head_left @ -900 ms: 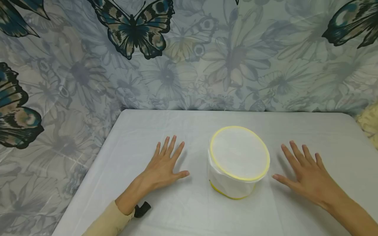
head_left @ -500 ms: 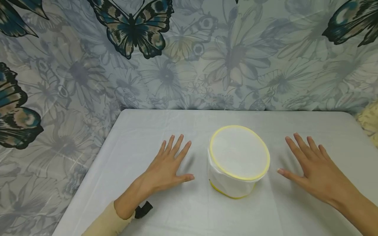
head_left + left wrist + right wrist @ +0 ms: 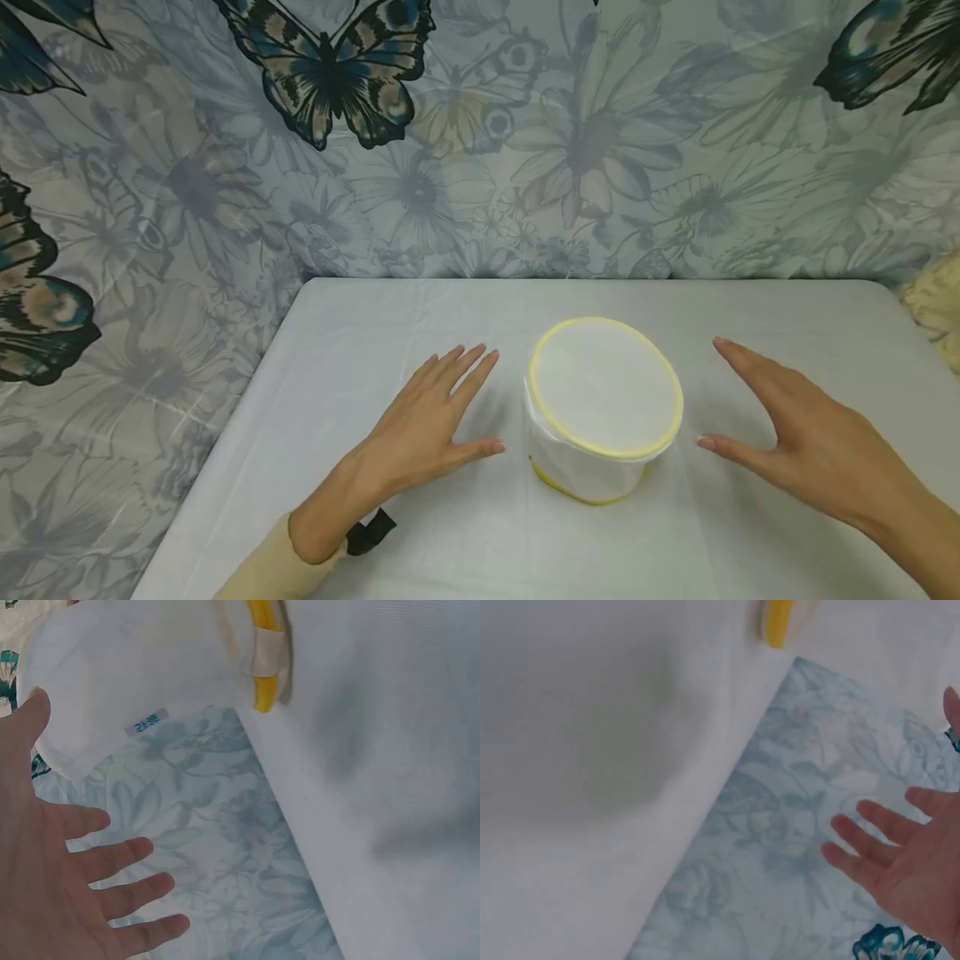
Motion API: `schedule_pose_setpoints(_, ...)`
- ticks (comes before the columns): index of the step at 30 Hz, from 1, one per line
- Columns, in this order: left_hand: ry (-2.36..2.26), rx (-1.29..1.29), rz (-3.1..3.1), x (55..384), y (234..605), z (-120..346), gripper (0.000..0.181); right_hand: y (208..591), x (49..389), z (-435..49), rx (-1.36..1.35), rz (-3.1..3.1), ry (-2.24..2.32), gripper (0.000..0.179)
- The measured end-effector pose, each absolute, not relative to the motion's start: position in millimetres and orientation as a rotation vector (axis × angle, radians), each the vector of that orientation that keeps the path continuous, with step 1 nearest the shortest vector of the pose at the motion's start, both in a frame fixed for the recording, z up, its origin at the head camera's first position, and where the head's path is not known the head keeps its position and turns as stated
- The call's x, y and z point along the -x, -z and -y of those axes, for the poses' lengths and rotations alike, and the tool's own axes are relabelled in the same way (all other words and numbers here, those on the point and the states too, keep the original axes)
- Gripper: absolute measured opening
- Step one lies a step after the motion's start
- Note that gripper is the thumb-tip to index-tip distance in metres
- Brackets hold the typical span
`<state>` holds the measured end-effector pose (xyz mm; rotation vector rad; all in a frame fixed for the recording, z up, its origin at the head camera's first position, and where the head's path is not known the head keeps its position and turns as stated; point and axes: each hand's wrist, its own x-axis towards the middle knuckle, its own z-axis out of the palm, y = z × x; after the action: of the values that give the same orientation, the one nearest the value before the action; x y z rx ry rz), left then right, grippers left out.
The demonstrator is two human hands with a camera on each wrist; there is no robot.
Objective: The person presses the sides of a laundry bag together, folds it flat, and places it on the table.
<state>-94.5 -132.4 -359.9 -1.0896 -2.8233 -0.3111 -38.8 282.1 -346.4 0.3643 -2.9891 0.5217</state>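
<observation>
A round white fabric bag (image 3: 605,390) with yellow trim stands upright on the white table, its flat top facing up. In the left wrist view the bag (image 3: 142,667) shows a small blue label and a tab on the yellow trim. To its left my left hand (image 3: 420,425) hovers with fingers extended and thumb pointing at the bag, apart from it. On the other side my right hand (image 3: 817,450) is held above the table, thumb and index finger spread, also apart from the bag. Neither hand holds anything. The other fingers of the right hand are mostly hidden in the head view.
The white-covered table (image 3: 390,317) reaches back to a curtain (image 3: 480,208) printed with flowers and butterflies. Below my left wrist is a black strap end (image 3: 371,532). A cream ruffled thing (image 3: 933,304) lies beyond the table's right edge.
My left hand has moved right, nearer the bag. The right hand first shifted away, then turned so its palm faces the bag more. The bag stays in place.
</observation>
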Motion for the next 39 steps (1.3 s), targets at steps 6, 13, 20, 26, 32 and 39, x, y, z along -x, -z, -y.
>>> schedule_pose_setpoints(6,0.391,1.125,2.712,93.8,349.9,128.2,0.096,336.1,37.5,-274.3,-0.399,2.910,-0.625,0.104)
schedule_pose_setpoints(13,0.565,1.161,2.582,94.9,341.4,121.5,0.088,328.6,37.2,-267.0,-0.514,2.791,-0.686,0.102)
schedule_pose_setpoints(20,0.741,1.193,2.440,96.4,335.0,109.2,0.077,324.7,43.0,-259.7,-0.685,2.689,-0.770,0.104)
schedule_pose_setpoints(26,0.804,1.214,2.372,95.0,333.8,99.0,0.071,326.7,49.6,-256.4,-0.834,2.623,-0.821,0.106)
schedule_pose_setpoints(32,0.833,1.234,2.331,94.2,336.2,91.3,0.063,329.2,53.2,-252.1,-0.891,2.596,-0.831,0.100)
schedule_pose_setpoints(39,0.814,1.266,2.343,91.6,342.7,85.5,0.079,334.0,55.6,-248.7,-0.892,2.577,-0.821,0.099)
